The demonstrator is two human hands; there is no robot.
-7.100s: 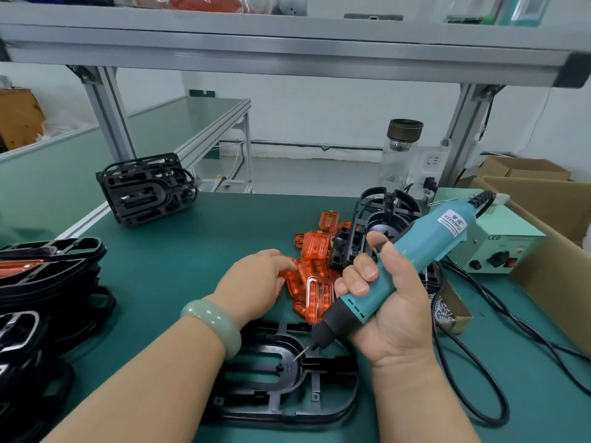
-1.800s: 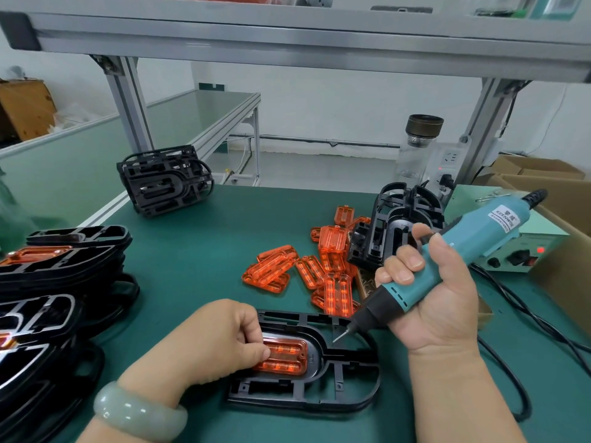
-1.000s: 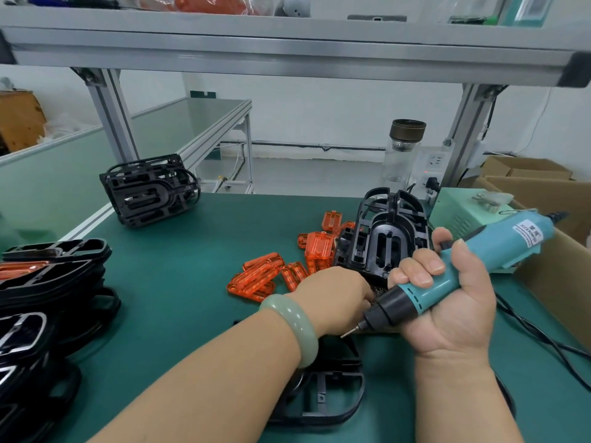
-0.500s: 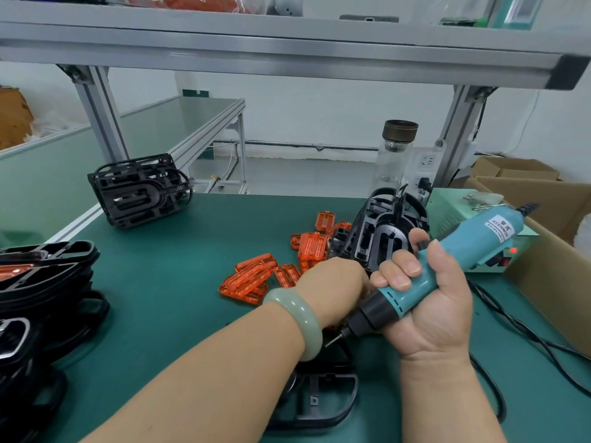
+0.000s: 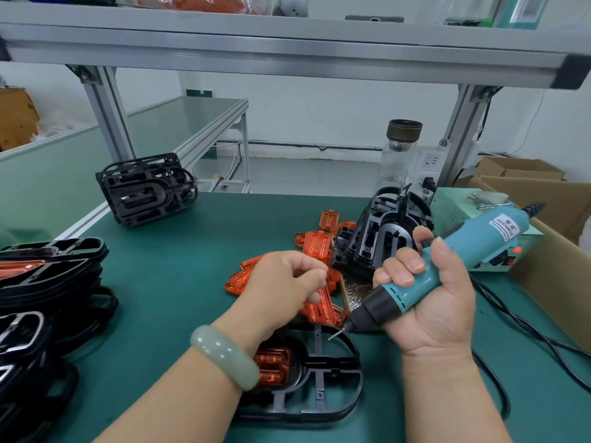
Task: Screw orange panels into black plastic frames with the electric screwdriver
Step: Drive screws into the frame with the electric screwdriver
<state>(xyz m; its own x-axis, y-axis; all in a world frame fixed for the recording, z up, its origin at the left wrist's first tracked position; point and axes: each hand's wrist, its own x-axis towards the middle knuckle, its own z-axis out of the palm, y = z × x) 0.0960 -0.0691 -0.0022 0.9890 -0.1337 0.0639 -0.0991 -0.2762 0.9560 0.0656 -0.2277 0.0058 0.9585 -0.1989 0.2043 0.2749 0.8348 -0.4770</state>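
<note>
**Two hands, one frame, driver poised**

Watching the feed from my end. Green desk (image 5: pixel 179 282) fills most of the view, with a big stack of black frames (image 5: pixel 51 276) along its left edge. Flat on the desk right in front lies one black frame (image 5: pixel 332 358), partly hidden under the left forearm. The right hand (image 5: pixel 441 302) is wrapped tight round the teal electric screwdriver (image 5: pixel 473 247). The driver slants down to the left, with its bit tip just over the frame's far rim. Touching or not, I can't tell.

The left hand (image 5: pixel 281 289) hangs above the loose orange panels (image 5: pixel 316 243), fingers curled, thumb against forefinger. Whether there's anything pinched in there I can't tell. One orange panel (image 5: pixel 273 366) sits in the frame's left opening, just past the pale green bracelet (image 5: pixel 224 356). Tiny screws (image 5: pixel 356 290) lie in a little box (image 5: pixel 343 292) between the hands.
</note>
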